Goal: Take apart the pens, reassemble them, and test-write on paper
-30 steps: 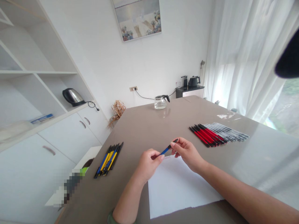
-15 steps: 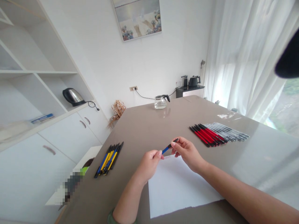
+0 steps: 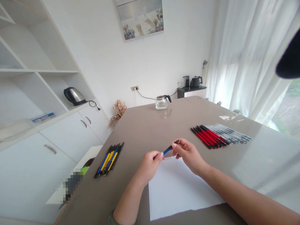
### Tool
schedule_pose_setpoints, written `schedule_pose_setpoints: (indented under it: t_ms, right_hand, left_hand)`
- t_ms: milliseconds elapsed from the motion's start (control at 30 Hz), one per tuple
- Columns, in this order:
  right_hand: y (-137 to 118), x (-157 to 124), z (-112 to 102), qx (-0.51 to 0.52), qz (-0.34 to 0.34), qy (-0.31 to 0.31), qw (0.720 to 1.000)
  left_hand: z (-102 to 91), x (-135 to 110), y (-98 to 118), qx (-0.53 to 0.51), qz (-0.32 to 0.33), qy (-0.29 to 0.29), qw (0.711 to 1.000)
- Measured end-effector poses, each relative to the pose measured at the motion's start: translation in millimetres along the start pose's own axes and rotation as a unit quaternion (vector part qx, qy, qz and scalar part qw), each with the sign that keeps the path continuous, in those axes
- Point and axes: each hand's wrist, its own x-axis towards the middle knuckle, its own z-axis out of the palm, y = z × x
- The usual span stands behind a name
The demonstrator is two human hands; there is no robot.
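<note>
A blue pen with black ends (image 3: 167, 151) is held between my two hands, tilted up to the right above the far edge of a white sheet of paper (image 3: 180, 190). My left hand (image 3: 151, 164) pinches its lower left end. With thumb and fingers, my right hand (image 3: 186, 153) grips the black upper end. Faint reddish print shows on the paper near the pen. To the left lies a group of blue, yellow and black pens (image 3: 109, 160). On the right, red pens with black ends (image 3: 209, 136) lie beside a row of clear pens (image 3: 231, 133).
On the far part of the brown table (image 3: 140, 125) stands a glass pot with a black handle (image 3: 161, 102). White scraps or marks (image 3: 228, 117) show near the right edge. A metal kettle (image 3: 74, 96) sits on the left shelf. A black kettle (image 3: 196, 81) stands behind the table.
Both hands keep the same grip on the blue pen and have barely moved. The whole view has shifted very slightly.
</note>
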Motion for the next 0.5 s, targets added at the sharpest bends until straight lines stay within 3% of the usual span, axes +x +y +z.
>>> schedule_pose_setpoints:
  t_ms: [267,500]
  right_hand:
    - [-0.4,-0.2,0.8,-0.024,0.007,0.021,0.999]
    - [-0.7,-0.3,0.7,-0.003,-0.008,0.015,1.000]
  left_hand:
    - [2.2,0.1,3.5,-0.047,0.007,0.039,0.998]
    - [2.3,-3.0,4.4,-0.088,-0.041,-0.022,0.995]
